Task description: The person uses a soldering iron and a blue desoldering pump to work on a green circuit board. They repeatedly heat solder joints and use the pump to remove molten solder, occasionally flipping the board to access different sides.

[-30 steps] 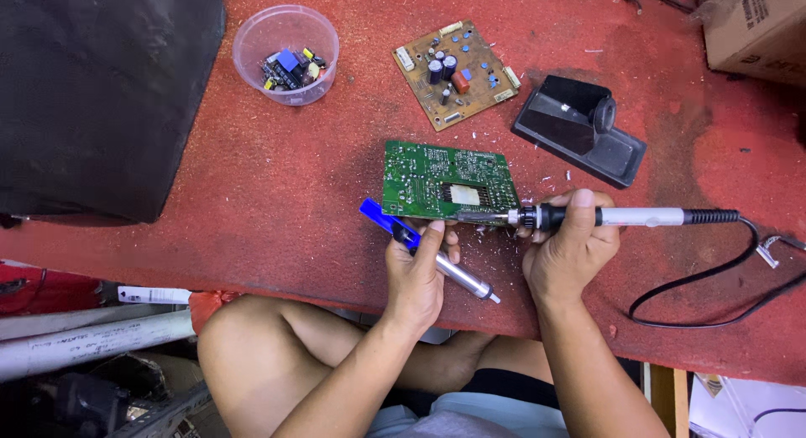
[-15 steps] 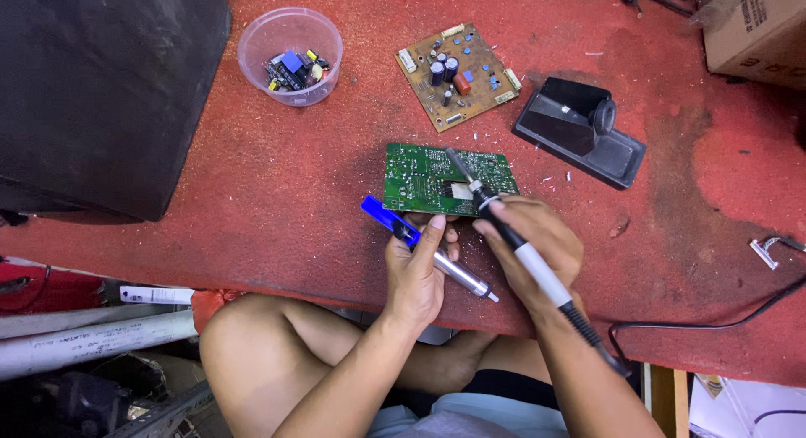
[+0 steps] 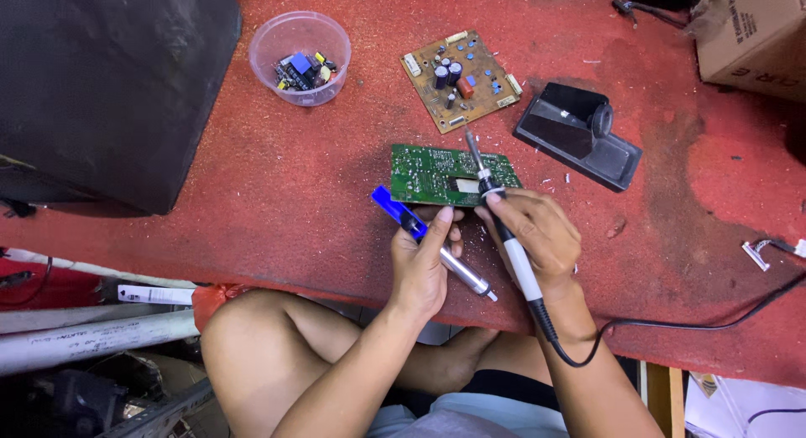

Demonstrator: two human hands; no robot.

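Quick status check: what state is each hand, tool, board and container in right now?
Left hand: gripping blue desoldering pump, lying slanted.
Right hand: holding soldering iron pen-style, tip over green board.
Green board: flat, solder side up.
Brown board: flat, components up, untouched.
Plastic tub: open, holding parts.
Black iron stand: empty.

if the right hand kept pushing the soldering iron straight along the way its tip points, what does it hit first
Probably the brown circuit board: the soldering iron in the right hand points up and slightly left over the green board. Height is unclear.
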